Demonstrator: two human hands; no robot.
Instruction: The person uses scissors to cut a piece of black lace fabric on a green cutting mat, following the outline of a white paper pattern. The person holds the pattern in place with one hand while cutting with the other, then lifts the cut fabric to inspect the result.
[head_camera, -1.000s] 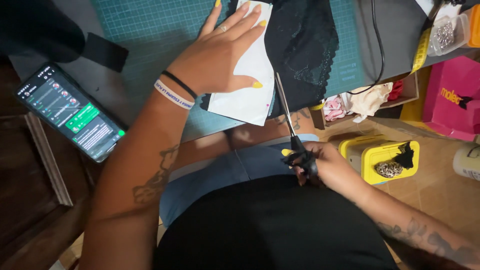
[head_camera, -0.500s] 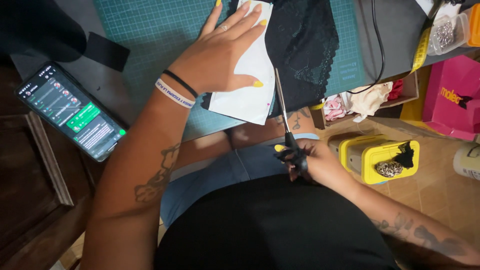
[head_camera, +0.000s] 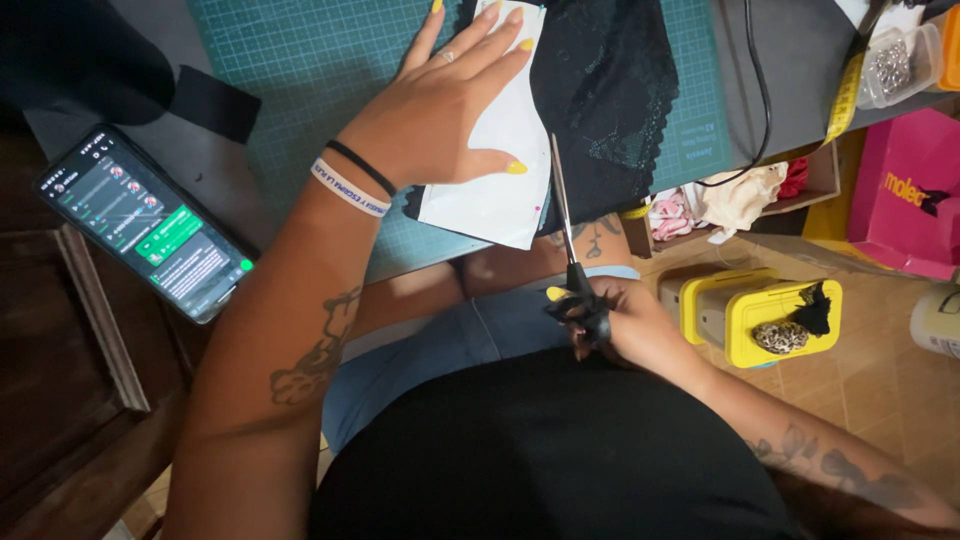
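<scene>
My left hand (head_camera: 440, 110) lies flat, fingers spread, on a white paper pattern (head_camera: 500, 170) that rests on black lace fabric (head_camera: 605, 100) over a green cutting mat (head_camera: 320, 70). Black-handled scissors (head_camera: 568, 250) are gripped in my right hand (head_camera: 620, 325) below the table edge. Their blades point up along the right edge of the paper, where it meets the lace. Bracelets circle my left wrist.
A lit phone (head_camera: 145, 225) lies at the table's left. On the right are a black cable (head_camera: 750, 90), a yellow tape measure (head_camera: 845, 100), a clear box of pins (head_camera: 890, 65), a pink box (head_camera: 905, 195), and a yellow container (head_camera: 765, 315) on the floor.
The scissors have shifted slightly down and left with my right hand. My left hand stays pressed on the paper.
</scene>
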